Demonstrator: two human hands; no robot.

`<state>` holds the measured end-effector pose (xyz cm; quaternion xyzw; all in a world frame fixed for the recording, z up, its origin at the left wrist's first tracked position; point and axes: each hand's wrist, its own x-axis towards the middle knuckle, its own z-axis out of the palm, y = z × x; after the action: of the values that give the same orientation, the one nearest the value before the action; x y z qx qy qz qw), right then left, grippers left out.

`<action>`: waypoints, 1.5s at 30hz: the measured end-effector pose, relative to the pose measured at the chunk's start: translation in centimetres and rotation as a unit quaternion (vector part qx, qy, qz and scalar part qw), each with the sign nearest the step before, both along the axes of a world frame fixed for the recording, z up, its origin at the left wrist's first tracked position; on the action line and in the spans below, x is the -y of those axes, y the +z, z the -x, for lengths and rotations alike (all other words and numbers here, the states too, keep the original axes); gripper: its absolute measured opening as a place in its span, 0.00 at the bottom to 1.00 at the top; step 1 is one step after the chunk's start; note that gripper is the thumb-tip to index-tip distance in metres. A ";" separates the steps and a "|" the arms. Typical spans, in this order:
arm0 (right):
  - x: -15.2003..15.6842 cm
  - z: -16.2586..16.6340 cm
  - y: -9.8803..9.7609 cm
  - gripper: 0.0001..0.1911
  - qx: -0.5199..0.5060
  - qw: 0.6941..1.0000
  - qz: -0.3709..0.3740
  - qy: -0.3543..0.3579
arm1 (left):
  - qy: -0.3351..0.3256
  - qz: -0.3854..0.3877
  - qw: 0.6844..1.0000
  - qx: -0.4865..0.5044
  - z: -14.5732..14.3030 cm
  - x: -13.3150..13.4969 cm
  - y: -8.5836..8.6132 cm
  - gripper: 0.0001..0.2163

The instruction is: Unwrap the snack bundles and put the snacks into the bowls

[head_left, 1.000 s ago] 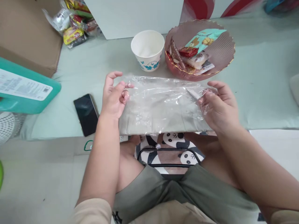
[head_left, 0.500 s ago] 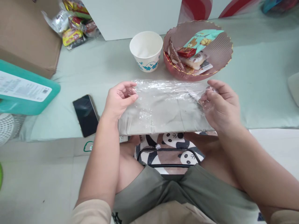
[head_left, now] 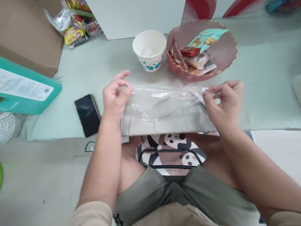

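Observation:
A clear plastic bag (head_left: 160,100) is stretched flat between my two hands over the table's front edge. My left hand (head_left: 117,92) pinches its upper left corner between thumb and forefinger, the other fingers partly raised. The upper right corner is pinched in my right hand (head_left: 223,102), fingertips pressed together. Just beyond the bag stands a white paper cup (head_left: 151,64) with blue leaf prints, upright. Beside it, a pink ribbed bowl (head_left: 225,58) with a gold rim holds several wrapped snacks, among them a mint-green packet (head_left: 207,37).
Left of my left arm lies a black phone (head_left: 88,115). A green jug (head_left: 47,102) with a white label and a cardboard box (head_left: 30,40) are at the far left. Snack packets (head_left: 76,36) lie behind, beside a white panel (head_left: 138,17). The pale green cloth (head_left: 265,94) covers the table.
My fingers have shifted to pinches at the bag's upper corners, and its top edge is now drawn straighter. The cup, bowl and phone rest in the same places.

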<state>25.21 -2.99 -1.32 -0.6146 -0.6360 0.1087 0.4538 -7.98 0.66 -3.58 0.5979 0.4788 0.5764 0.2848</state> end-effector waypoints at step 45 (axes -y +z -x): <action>0.2 0.2 0.7 0.20 -0.407 0.804 0.392 0.187 | -0.001 0.319 0.931 0.177 -1.0 0.9 3.4 0.10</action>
<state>24.97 -3.22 -0.66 -0.5087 -0.3986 0.6715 0.3624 -6.99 -0.21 -0.19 0.3644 0.5790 0.4893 0.5410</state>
